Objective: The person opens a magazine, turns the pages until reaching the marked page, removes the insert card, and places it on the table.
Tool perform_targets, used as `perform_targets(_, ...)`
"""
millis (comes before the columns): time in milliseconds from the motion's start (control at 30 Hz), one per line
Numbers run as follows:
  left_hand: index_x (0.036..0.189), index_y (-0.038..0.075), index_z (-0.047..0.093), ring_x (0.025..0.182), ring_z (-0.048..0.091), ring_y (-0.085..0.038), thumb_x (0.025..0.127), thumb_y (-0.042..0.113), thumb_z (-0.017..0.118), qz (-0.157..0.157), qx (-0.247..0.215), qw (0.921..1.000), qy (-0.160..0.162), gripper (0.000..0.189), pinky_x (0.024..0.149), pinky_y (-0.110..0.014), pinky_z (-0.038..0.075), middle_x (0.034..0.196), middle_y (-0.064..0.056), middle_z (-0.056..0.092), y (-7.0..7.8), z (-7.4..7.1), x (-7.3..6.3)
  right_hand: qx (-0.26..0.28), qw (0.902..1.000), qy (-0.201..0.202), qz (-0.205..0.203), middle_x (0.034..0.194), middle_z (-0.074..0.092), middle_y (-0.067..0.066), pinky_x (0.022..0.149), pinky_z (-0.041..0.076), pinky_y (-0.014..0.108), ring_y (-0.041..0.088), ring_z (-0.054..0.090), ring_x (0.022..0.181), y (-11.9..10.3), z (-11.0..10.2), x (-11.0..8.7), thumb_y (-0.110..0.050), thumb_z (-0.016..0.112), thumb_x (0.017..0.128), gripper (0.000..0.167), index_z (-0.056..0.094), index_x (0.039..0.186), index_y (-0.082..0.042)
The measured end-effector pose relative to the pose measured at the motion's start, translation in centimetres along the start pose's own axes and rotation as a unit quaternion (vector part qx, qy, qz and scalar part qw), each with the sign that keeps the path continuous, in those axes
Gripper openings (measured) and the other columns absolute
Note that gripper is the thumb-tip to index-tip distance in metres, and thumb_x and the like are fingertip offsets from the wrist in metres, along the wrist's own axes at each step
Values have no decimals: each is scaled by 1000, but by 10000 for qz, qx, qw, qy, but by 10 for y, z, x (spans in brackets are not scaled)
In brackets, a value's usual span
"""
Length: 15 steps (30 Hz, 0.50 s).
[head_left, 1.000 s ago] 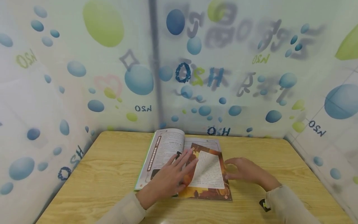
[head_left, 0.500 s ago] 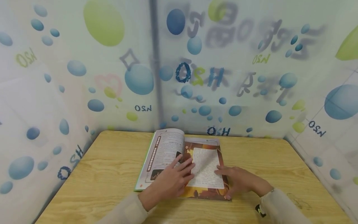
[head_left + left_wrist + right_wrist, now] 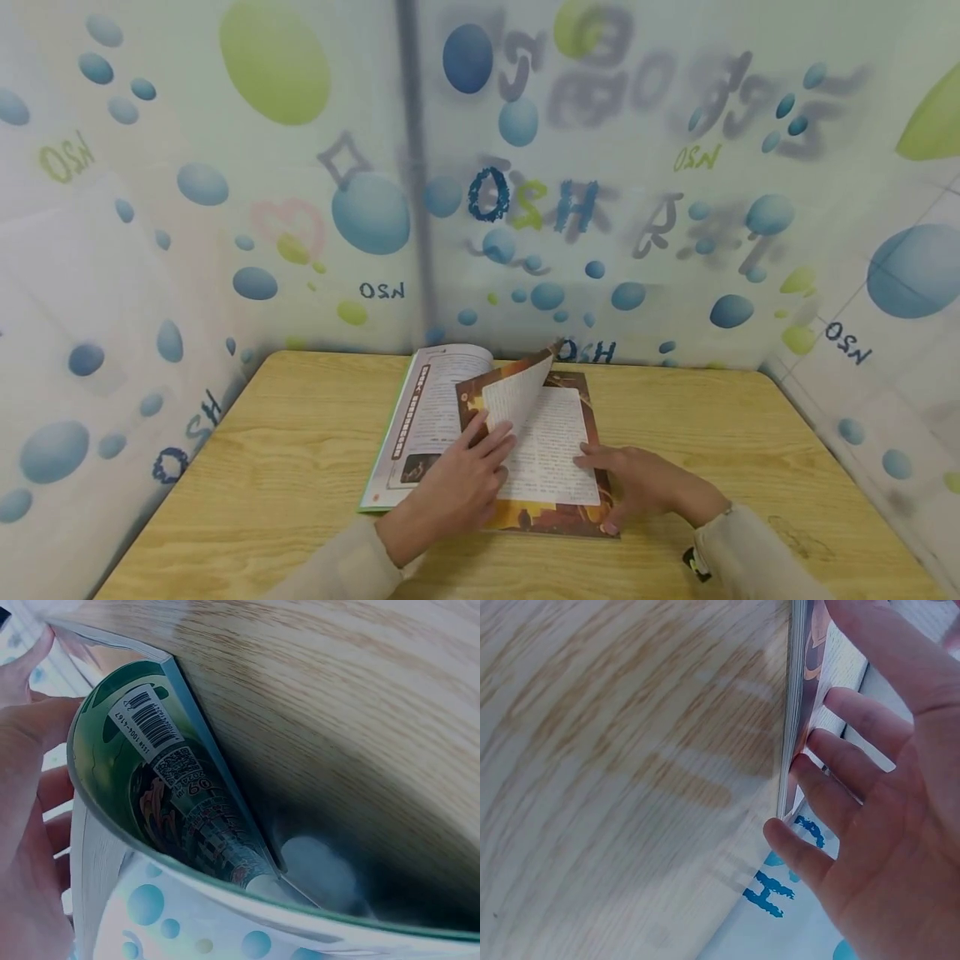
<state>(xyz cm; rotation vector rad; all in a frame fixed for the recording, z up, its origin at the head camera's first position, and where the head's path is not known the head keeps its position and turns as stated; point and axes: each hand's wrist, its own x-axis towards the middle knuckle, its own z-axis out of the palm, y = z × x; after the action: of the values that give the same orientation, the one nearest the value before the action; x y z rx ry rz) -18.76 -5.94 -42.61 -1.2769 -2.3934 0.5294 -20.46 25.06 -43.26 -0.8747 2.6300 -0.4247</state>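
Observation:
A magazine (image 3: 442, 408) lies open on the table, its right-hand pages printed with an orange-brown border round white text. One lifted page (image 3: 517, 392) bows leftward, its far corner standing up. My left hand (image 3: 457, 483) lies across the near part of that page, fingers extended toward the middle. In the left wrist view, the green back cover (image 3: 120, 742) with its barcode curls up beside the left hand. My right hand (image 3: 637, 479) rests at the right edge, fingertips on the text page (image 3: 562, 442) and thumb near the bottom corner. The right wrist view shows its fingers spread along the page edges.
The pale wooden table (image 3: 285, 467) reaches back to a whitish curtain (image 3: 300, 167) with blue and green dots and H2O lettering. Similar walls stand at left and right. A small dark tag (image 3: 696, 564) hangs near the right cuff.
The right hand has come from beside the magazine onto its right page. A page that lay nearly flat half a second ago has lifted and swung left under the left hand.

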Motion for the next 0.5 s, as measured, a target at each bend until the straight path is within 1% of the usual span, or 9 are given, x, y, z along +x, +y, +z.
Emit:
perform_targets(100,97,22,76,145,34,-24,89,48,64,-273,83,9995,-117,29,116,-59,20,145,-3,54,1,0,0,59,9999,-35,81,154,41,18,104,39,60,41,45,135,0,0,0,-44,89,67,93,52,144,-7)
perform_targets(167,99,22,76,144,35,-24,87,51,65,-474,129,9985,-254,33,115,-60,21,144,-2,54,2,1,0,84,9999,-40,114,154,40,17,104,39,60,41,44,135,0,0,1,-44,90,67,93,52,144,-7)
perform_targets(233,102,22,76,142,37,-24,85,54,66,-655,152,9972,-324,38,112,-62,26,142,-2,55,2,1,-1,98,9999,-39,137,154,40,17,105,39,59,41,44,136,-1,1,1,-43,90,67,94,52,144,-7)
perform_targets(400,113,20,74,137,44,-25,84,58,67,-966,-94,9947,-343,49,100,-68,38,139,-4,57,2,1,-5,118,9998,-22,135,154,41,17,104,39,60,41,44,136,-1,0,1,-42,91,66,94,52,144,-6)
perform_targets(500,118,18,72,138,44,-26,86,57,66,-1095,-346,9926,-399,51,94,-69,42,141,-4,56,1,2,-7,115,9998,-37,133,154,41,17,104,39,60,41,44,136,-2,-1,0,-42,90,67,93,52,144,-7)
